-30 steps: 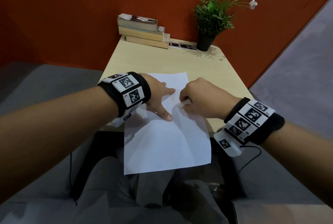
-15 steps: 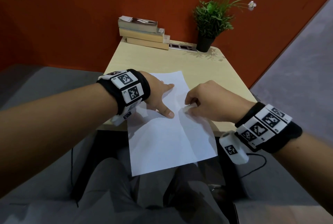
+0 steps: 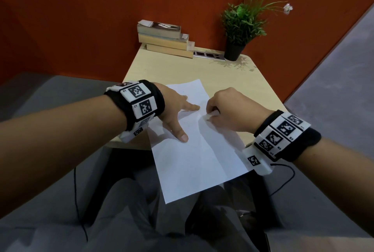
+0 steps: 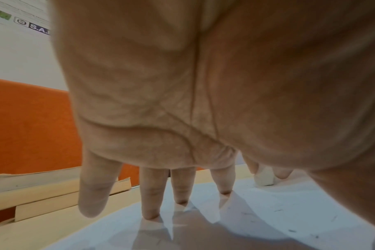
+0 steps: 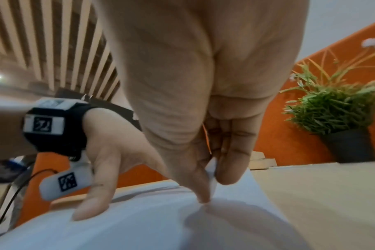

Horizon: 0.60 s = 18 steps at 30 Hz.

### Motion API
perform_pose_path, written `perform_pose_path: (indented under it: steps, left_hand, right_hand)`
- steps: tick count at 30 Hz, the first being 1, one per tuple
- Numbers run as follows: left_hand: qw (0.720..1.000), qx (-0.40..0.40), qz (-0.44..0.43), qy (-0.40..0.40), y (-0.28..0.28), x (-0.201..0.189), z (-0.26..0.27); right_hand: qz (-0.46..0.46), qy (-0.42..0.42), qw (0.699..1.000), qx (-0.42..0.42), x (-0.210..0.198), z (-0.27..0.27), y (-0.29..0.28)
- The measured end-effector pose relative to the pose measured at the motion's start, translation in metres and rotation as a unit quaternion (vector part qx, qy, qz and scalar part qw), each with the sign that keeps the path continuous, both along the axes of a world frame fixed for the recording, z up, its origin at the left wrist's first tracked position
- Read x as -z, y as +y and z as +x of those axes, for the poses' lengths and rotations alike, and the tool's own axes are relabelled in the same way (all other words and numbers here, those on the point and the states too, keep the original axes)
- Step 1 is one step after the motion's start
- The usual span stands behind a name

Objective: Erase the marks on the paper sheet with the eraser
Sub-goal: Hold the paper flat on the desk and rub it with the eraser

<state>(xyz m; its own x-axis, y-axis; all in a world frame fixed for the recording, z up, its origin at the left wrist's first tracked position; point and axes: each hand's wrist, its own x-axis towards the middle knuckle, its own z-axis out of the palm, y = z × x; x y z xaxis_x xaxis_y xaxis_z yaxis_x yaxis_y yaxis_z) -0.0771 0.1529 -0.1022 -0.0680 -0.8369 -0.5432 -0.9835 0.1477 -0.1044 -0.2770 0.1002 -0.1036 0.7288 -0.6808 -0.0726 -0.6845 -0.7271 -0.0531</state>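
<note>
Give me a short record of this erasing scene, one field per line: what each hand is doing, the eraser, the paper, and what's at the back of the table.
left hand: fingers spread flat, pressing the paper sheet down
right hand: pinches the eraser
eraser: small, white, tip on the sheet
paper sheet: white, near end overhangs the table edge; faint marks show in the left wrist view
table: light wood
back of table: stack of books, potted plant

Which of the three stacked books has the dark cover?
The top book of the stack; the two beneath it show only pale tan page edges and covers.
</note>
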Motion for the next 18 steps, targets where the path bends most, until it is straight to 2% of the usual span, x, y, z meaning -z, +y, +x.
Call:
perform_pose_path:
  steps: [6,11,16,18]
  left_hand:
    - [1.0,-0.002,0.005,-0.001,-0.001,0.002,0.0]
    - [1.0,-0.003,0.01,-0.006,-0.001,0.0,-0.001]
    - [1.0,-0.005,0.013,-0.014,-0.002,0.001,-0.003]
    - [1.0,-0.005,0.013,-0.016,-0.002,0.0,-0.003]
  right_hand:
    - [0.017,0.034,0.997,-0.061,-0.003,0.001,0.014]
    - [-0.032,0.053,0.997,-0.044,-0.002,0.005,0.002]
    - [0.034,0.044,0.996,-0.071,-0.01,0.004,0.01]
    - [0.012,0.047,0.997,-0.063,-0.011,0.005,0.004]
